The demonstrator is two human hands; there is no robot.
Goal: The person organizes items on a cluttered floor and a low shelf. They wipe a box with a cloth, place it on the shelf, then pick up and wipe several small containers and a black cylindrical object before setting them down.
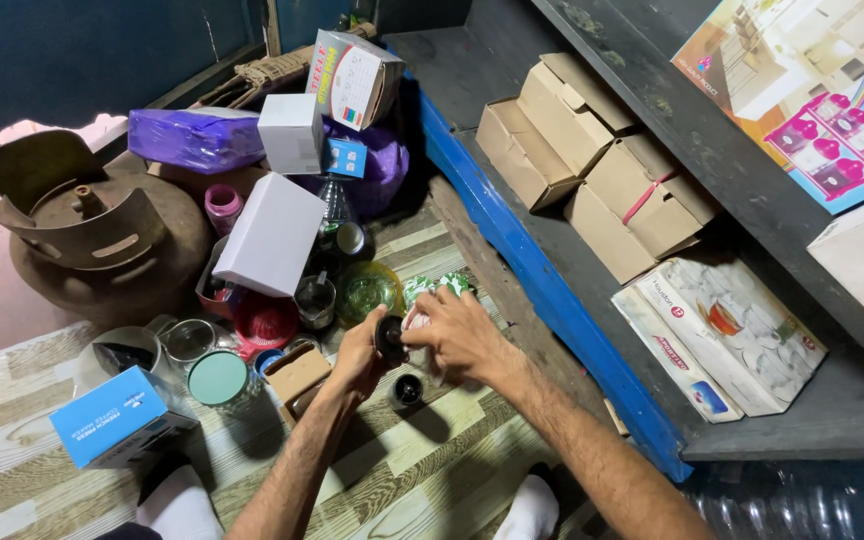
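Hands together above floor: left hand (360, 352) grips dark lid (389, 338); right hand (462, 335) clamps white-green bottle (422, 300); lid not seated.

Colours on the floor and shelves

The small round cap (389, 338) is black, and the crinkled wrapper (430, 290) is green and white. The round glass dish (366, 290) is yellow-green, the jar lid (218, 378) mint green, the mesh basket (266, 320) red. The rectangular carton (120, 415) is bright blue; the plain cardboard box (272, 236) is white. The plastic bag (195, 138) is purple, the dented gas cylinder (92, 235) rusty brown. The floor mat (432, 470) shows beige-and-brown woodgrain squares; the shelf edge (542, 285) is blue.
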